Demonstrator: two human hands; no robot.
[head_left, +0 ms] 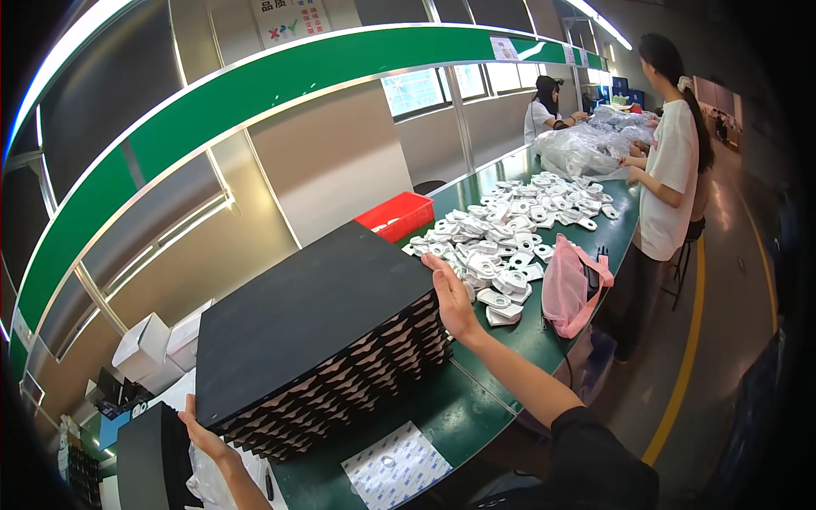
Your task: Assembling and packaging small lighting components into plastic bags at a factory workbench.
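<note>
A tall stack of black trays with wavy side edges stands on the green table, with a flat black sheet covering its top. My left hand grips the stack at its near left corner, fingers partly hidden behind it. At the right end, my right hand presses along the upper edge, fingers pointing up and away. The stack sits between both palms. Beyond my right hand spreads a pile of white plastic parts, each with an oval opening.
A red bin stands behind the stack. A pink mesh bag lies at the table's right edge, a patterned sheet near the front. Another dark stack is at lower left. Two people work by clear plastic bags farther along.
</note>
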